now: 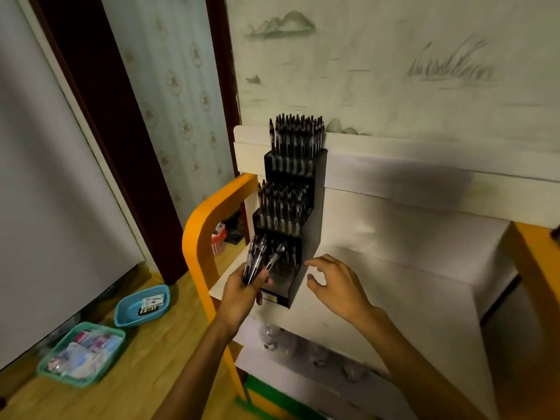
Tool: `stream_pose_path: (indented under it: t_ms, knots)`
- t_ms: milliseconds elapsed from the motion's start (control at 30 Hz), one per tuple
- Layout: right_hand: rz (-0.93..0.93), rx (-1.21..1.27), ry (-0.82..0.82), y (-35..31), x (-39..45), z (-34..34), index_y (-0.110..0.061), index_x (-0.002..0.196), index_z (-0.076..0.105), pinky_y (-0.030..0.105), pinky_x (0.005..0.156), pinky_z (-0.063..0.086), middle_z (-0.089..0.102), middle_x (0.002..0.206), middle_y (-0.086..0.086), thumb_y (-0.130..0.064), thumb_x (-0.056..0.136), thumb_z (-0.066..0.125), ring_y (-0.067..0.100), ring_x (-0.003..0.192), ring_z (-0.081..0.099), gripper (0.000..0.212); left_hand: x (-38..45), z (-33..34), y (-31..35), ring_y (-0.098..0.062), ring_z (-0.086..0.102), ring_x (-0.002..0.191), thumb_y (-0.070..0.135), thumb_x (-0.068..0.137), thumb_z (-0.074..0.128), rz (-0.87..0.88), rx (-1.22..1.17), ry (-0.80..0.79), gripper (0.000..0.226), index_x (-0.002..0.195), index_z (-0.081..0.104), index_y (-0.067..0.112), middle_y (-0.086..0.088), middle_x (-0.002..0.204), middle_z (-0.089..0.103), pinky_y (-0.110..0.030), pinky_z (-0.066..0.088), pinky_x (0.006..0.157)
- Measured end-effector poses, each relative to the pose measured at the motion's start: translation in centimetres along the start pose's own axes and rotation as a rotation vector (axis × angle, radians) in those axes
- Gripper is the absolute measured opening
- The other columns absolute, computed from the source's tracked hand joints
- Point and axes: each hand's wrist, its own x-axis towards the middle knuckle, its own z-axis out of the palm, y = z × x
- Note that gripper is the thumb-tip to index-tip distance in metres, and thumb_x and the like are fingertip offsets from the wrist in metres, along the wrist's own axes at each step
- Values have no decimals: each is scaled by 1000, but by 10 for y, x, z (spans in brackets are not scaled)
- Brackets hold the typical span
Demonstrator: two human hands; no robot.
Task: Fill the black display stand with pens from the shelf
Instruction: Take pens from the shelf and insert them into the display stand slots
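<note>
A black stepped display stand stands on a white shelf against the wall. Its top and middle tiers are packed with upright black pens. The lowest tier holds some pens and is partly hidden behind my left hand. My left hand grips a bundle of pens in front of that lowest tier. One pen of the bundle angles out to the right. My right hand hovers just right of the stand's base, fingers spread and loosely curled, holding nothing.
An orange frame bounds the shelf on the left. On the wooden floor lie a blue tray and a green tray with small packets. A lower shelf holds clear rounded objects. A dark door frame stands at left.
</note>
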Motion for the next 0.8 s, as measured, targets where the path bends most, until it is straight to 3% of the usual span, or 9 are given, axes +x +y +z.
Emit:
stream_pose_path:
  t_ms: [133, 300, 400, 533, 633, 700, 800]
  knots:
    - [45, -15, 28, -14, 16, 15, -25, 127, 63, 30, 90, 52, 64, 121, -3, -29, 93, 62, 16, 106, 62, 35, 34, -16, -20, -6, 58, 52, 21, 98, 61, 15, -10, -39, 11, 101, 64, 11, -2, 71, 66, -17, 43, 46]
    - [165, 24, 120, -34, 33, 32, -24, 123, 65, 24, 86, 48, 66, 117, -2, -24, 93, 62, 14, 102, 61, 30, 72, -35, -39, -18, 58, 54, 21, 96, 63, 60, -44, -202, 19, 97, 61, 2, -7, 73, 61, -35, 50, 51]
    - [231, 64, 182, -45, 42, 44, -22, 121, 67, 16, 84, 44, 67, 114, -4, -20, 92, 65, 12, 99, 63, 29, 87, -42, -47, -11, 61, 59, 20, 97, 62, 72, -32, -294, 10, 98, 64, 10, 0, 73, 65, -30, 51, 53]
    - [287, 112, 201, -59, 53, 54, -22, 121, 68, 18, 81, 49, 67, 108, -6, -18, 92, 65, 9, 93, 62, 30, 99, -47, -50, -9, 62, 70, 21, 96, 62, 52, -67, -348, 2, 96, 64, 21, 5, 79, 66, -22, 49, 60]
    - [372, 307, 261, -71, 62, 60, -21, 116, 70, 6, 78, 47, 69, 102, -11, -19, 93, 66, 4, 90, 65, 24, 105, -50, -53, -5, 65, 80, 23, 96, 62, 41, -71, -365, 7, 101, 65, 21, 3, 88, 68, -15, 48, 66]
    - [421, 499, 307, -81, 69, 63, -22, 106, 72, 13, 79, 53, 74, 96, -7, -20, 92, 67, 5, 88, 69, 15, 109, -51, -54, -4, 65, 80, 21, 97, 61, 50, -103, -384, 8, 103, 66, 19, 2, 89, 69, -13, 49, 67]
    - [478, 726, 374, -93, 77, 66, -18, 93, 73, 19, 68, 56, 76, 86, 1, -19, 91, 70, 15, 78, 74, 4, 114, -55, -55, -7, 66, 80, 23, 97, 60, 77, -132, -404, 12, 105, 66, 16, 2, 87, 69, -15, 50, 68]
